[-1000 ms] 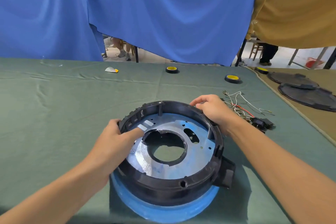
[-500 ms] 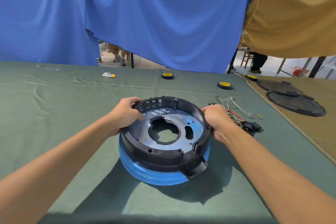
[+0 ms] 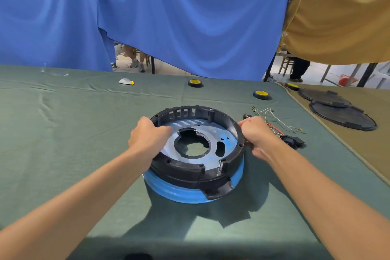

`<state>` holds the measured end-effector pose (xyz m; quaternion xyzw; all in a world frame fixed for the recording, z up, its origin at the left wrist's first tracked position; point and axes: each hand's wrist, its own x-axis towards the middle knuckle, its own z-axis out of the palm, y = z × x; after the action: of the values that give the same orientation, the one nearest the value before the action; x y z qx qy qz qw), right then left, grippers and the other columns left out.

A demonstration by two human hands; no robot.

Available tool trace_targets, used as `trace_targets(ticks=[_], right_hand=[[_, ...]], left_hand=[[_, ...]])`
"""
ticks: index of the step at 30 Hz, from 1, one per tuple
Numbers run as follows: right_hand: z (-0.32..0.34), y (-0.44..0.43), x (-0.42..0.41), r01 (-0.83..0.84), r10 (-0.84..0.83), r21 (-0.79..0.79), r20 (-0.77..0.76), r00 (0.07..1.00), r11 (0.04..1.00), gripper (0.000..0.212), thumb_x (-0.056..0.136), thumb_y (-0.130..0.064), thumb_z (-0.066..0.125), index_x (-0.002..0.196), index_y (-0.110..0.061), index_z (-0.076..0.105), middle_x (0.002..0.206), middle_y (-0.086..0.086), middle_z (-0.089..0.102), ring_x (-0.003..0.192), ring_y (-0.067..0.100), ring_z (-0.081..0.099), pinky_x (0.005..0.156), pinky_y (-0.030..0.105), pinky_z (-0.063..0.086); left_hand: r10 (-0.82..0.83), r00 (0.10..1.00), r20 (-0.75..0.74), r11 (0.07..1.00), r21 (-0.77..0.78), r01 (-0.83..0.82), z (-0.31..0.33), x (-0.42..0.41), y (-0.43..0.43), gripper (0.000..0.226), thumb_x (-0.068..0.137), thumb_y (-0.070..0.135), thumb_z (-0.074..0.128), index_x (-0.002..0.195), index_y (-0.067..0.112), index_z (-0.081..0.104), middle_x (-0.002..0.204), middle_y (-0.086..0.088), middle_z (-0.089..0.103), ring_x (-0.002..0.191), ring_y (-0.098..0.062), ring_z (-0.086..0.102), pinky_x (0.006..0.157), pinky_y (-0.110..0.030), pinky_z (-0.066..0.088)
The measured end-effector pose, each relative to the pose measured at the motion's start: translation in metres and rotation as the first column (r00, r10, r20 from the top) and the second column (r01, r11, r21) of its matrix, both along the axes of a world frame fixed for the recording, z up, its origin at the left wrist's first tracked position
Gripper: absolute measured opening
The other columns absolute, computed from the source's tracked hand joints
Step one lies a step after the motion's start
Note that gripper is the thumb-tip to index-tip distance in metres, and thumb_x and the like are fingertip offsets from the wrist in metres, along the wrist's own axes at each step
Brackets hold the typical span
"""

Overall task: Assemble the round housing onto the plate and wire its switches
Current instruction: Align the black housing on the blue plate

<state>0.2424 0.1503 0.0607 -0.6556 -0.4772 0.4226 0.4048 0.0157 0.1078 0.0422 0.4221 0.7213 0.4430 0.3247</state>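
A round black housing (image 3: 185,172) sits over a metal plate (image 3: 226,139) with a blue rim (image 3: 181,195), in the middle of the green table. The plate's flat face with a large centre hole shows inside the ring. My left hand (image 3: 147,138) grips the housing's left rim, fingers curled over its edge. My right hand (image 3: 256,133) grips the right rim. A bundle of wires with black switches (image 3: 292,140) lies just right of my right hand.
Two rolls of black tape with yellow cores (image 3: 195,83) (image 3: 261,94) lie farther back, and a small white and yellow piece (image 3: 126,81) at the back left. Two dark round covers (image 3: 341,115) lie on the brown table at right. Blue and tan cloths hang behind.
The housing has been turned on the plate, its protruding tab now at the front right. Both hands have shifted along the rim to its left and right sides.
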Motion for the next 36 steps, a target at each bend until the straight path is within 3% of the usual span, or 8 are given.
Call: trace_targets(ticks=[7,10,15,19,23,25,31,36], right_hand=[[-0.012,-0.004,0.015,-0.017,0.018,-0.011,0.119,0.993,1.000,0.029,0.089,0.009,0.034,0.096,0.015,0.062,0.089,0.027,0.067,0.071,0.031,0.061,0.069,0.042,0.058],[-0.013,0.002,0.013,0.061,-0.081,0.109,0.194,0.978,0.992,0.030,0.087,0.006,0.037,0.083,-0.004,0.065,0.092,0.021,0.064,0.084,0.033,0.057,0.075,0.048,0.048],[-0.014,0.010,-0.001,0.061,-0.065,0.081,0.049,0.997,0.995,0.036,0.086,0.010,0.037,0.086,-0.003,0.070,0.098,0.023,0.068,0.086,0.033,0.062,0.077,0.045,0.055],[-0.011,0.004,-0.003,0.061,-0.061,-0.007,-0.097,0.993,0.998,0.033,0.085,0.015,0.034,0.099,0.019,0.063,0.078,0.018,0.058,0.063,0.027,0.054,0.050,0.033,0.048],[-0.010,-0.009,0.004,-0.016,0.005,-0.070,-0.156,0.988,0.997,0.029,0.090,0.013,0.035,0.096,0.010,0.063,0.083,0.022,0.063,0.073,0.031,0.061,0.079,0.046,0.057],[-0.012,-0.012,0.009,-0.058,0.046,-0.094,-0.125,0.991,0.994,0.027,0.091,0.009,0.036,0.088,0.002,0.062,0.074,0.017,0.058,0.075,0.032,0.062,0.083,0.046,0.056],[-0.020,-0.002,0.007,0.100,-0.097,0.086,-0.038,0.995,0.991,0.031,0.088,0.010,0.039,0.076,-0.010,0.061,0.072,0.013,0.059,0.072,0.029,0.062,0.086,0.048,0.056],[-0.022,0.002,-0.004,0.090,-0.096,0.154,0.028,0.995,0.984,0.033,0.087,0.006,0.039,0.079,-0.015,0.063,0.093,0.019,0.067,0.093,0.035,0.065,0.089,0.054,0.053]], left_hand=[[-0.250,0.968,-0.032,0.968,0.024,0.251,0.015,-0.023,0.020,0.011,0.087,0.016,0.071,0.097,0.016,0.068,0.098,-0.015,0.073,0.093,-0.038,0.070,0.084,-0.054,0.058],[-0.006,0.999,-0.049,1.000,0.022,0.007,0.016,-0.019,0.019,0.038,0.092,0.039,0.059,0.100,0.003,0.064,0.106,-0.018,0.068,0.096,-0.037,0.063,0.083,-0.043,0.053],[0.045,0.982,0.182,0.995,-0.097,-0.027,0.005,-0.011,-0.008,0.052,0.085,0.047,0.052,0.121,0.011,0.059,0.121,-0.014,0.063,0.111,-0.038,0.059,0.098,-0.046,0.047],[0.044,0.976,0.212,0.997,-0.075,-0.029,-0.001,-0.006,-0.010,0.031,0.090,0.042,0.057,0.098,0.012,0.054,0.114,-0.015,0.062,0.106,-0.038,0.061,0.099,-0.052,0.049],[-0.036,0.983,0.179,0.999,-0.011,0.038,0.007,-0.020,0.007,0.039,0.093,0.039,0.062,0.108,0.004,0.062,0.097,-0.016,0.072,0.084,-0.033,0.070,0.079,-0.040,0.058],[-0.142,0.980,0.139,0.989,-0.008,0.145,0.016,-0.029,0.014,0.040,0.097,0.042,0.058,0.106,0.004,0.065,0.081,-0.011,0.075,0.069,-0.026,0.071,0.065,-0.035,0.057],[-0.130,0.877,-0.463,0.978,-0.207,0.036,0.033,-0.024,0.017,0.074,0.092,0.064,0.047,0.136,0.004,0.041,0.132,-0.018,0.052,0.121,-0.040,0.049,0.104,-0.047,0.041],[-0.063,0.866,-0.497,0.995,-0.097,0.016,0.028,-0.006,-0.033,0.057,0.087,0.059,0.052,0.120,0.017,0.032,0.105,-0.003,0.050,0.111,-0.038,0.049,0.089,-0.042,0.040]])
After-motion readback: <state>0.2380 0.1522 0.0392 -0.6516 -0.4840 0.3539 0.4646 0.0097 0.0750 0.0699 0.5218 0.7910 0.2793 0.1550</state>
